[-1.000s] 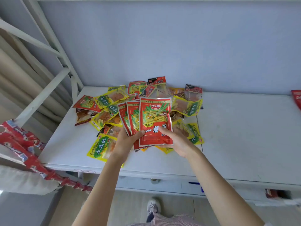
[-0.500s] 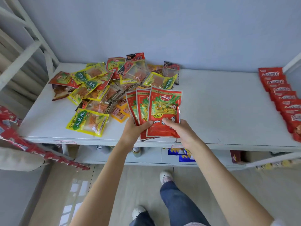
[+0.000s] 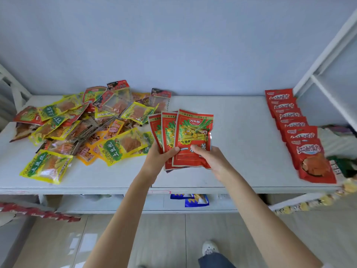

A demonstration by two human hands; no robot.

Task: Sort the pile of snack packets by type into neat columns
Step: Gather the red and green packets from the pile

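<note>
Starting on the left, the unsorted pile (image 3: 85, 128) is sitting on the left part of the white shelf (image 3: 241, 151), a jumble of yellow-green packets, some clear ones with red headers and a few orange ones, all overlapping at odd angles. These look like thin foil or plastic sachets, so I'm guessing light, floppy and pretty slick against each other. Grabbing one by a flat sealed edge is probably the easiest way in, since the middle just bulges and slides.

Moving to the middle, the left hand (image 3: 156, 159) is gripping a fan of red packets (image 3: 193, 140) from below, thumb lying across the front of them. The right hand (image 3: 214, 161) is pinching the front packet of that fan near its lower right corner, thumb on top. The fan is hovering above the bare middle of the shelf, not touching it as far as I can tell. A fan like that is likely to slither apart if the pinch loosens, so holding low near the bottom seams seems sensible.

Over on the right, a column of red packets (image 3: 297, 128) is already lying in a neat overlapping line running front to back, well apart from the hands.
</note>
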